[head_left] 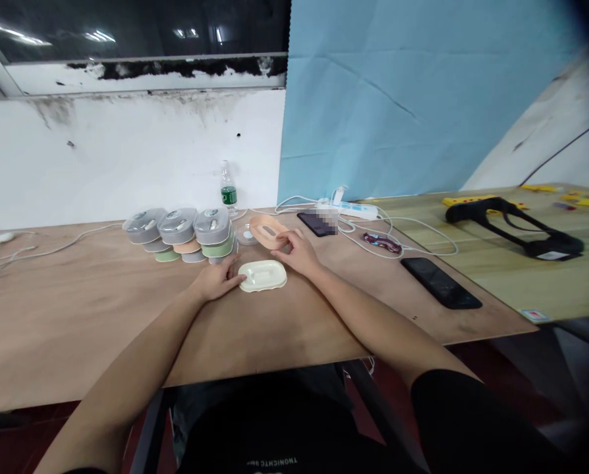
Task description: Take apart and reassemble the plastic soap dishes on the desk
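Observation:
My left hand [217, 279] rests on the table at the left end of a cream oval plastic tray [262, 276]. Its thumb presses on the tray's edge and the index finger curves beside it. Behind the tray, my right hand [296, 251] pinches the right end of a peach oval plastic piece [259, 228], which is tilted up and has a slot-like opening. A round clear lid [248, 236] lies partly hidden behind the peach piece.
Stacked oval containers with clear lids [177, 226] stand left of my hands. Behind are a water bottle [228, 189], a phone [317, 223], and a power strip [356, 210] with white cables. To the right lie a dark phone [441, 283], a wrapped item [382, 243] and a black frame [516, 227].

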### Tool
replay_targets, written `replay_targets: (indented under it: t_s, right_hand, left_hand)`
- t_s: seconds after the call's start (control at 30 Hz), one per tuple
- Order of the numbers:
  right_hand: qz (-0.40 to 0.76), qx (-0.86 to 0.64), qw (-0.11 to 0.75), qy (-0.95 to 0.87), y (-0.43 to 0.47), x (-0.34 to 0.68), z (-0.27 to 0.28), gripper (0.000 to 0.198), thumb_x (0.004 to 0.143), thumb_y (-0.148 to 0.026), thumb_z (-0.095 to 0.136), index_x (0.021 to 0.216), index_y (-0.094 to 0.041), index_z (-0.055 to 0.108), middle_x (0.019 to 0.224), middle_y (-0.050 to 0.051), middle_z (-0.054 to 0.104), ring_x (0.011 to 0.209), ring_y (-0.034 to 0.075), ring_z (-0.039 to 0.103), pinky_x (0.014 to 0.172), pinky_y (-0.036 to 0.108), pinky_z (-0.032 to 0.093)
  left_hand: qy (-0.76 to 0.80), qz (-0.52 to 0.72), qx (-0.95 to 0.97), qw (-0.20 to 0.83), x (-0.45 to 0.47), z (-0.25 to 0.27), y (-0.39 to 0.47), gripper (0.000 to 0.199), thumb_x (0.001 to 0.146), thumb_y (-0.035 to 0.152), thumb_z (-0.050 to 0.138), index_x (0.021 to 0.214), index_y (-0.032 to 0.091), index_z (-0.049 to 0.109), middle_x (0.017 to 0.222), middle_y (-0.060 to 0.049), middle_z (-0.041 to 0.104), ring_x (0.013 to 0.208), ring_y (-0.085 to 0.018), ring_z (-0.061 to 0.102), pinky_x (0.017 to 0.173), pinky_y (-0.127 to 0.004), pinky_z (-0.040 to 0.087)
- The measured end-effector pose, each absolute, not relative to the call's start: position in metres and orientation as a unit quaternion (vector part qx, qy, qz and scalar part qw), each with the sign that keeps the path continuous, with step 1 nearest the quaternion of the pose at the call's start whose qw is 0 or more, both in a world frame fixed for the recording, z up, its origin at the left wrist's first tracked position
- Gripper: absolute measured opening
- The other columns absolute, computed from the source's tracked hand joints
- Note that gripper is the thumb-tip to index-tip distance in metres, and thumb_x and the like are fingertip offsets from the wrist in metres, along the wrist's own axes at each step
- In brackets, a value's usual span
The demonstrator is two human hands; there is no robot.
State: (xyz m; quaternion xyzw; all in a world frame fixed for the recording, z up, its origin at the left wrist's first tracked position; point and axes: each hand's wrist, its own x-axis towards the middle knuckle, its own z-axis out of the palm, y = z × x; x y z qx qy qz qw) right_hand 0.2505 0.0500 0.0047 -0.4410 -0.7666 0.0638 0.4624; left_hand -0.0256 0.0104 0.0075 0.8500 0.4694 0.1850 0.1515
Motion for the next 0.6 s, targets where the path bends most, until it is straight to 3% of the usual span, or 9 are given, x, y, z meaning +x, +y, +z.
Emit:
replay_targets:
  t_s: [0.23,0.37,0.47,0.6]
  right_hand:
    - [0.044,-0.371,0.494,-0.785,0.039,0.247,0.010,0.036,0.077,-0.048,0.066,0.096,-0.019,0.059,0.082,0.005,0.055,0.066,0.015,0.049,0.060,0.029,0.044]
    - [0.061,-0.351,0.506,-0.786,0.037,0.248,0.008,0.041,0.082,-0.055,0.056,0.099,-0.018,0.058,0.083,0.005,0.057,0.069,0.017,0.051,0.063,0.029,0.044]
    - [0.091,-0.358,0.503,-0.781,0.034,0.248,0.007,0.046,0.085,-0.057,0.050,0.108,-0.017,0.056,0.083,0.005,0.059,0.070,0.017,0.053,0.065,0.029,0.044]
    - [0.132,-0.373,0.496,-0.773,0.031,0.247,0.009,0.046,0.088,-0.055,0.045,0.114,-0.017,0.054,0.081,0.004,0.061,0.068,0.016,0.054,0.063,0.027,0.043]
  left_hand:
    - [0.467,0.221,0.841,0.162,-0.026,0.006,0.012,0.081,0.085,0.055,0.049,0.148,0.017,0.015,0.085,-0.004,0.066,0.070,-0.020,0.060,0.061,-0.030,0.044]
    - [0.457,0.253,0.838,0.158,-0.025,0.008,0.009,0.082,0.085,0.051,0.051,0.149,0.020,0.010,0.099,-0.006,0.065,0.068,-0.017,0.060,0.062,-0.030,0.046]
    - [0.456,0.280,0.833,0.138,-0.025,0.011,0.007,0.076,0.086,0.048,0.051,0.147,0.020,0.017,0.103,-0.007,0.064,0.065,-0.015,0.058,0.061,-0.028,0.045]
    - [0.474,0.334,0.811,0.083,-0.026,0.016,0.004,0.050,0.088,0.047,0.049,0.127,0.016,0.048,0.085,-0.005,0.064,0.063,-0.014,0.055,0.060,-0.026,0.042]
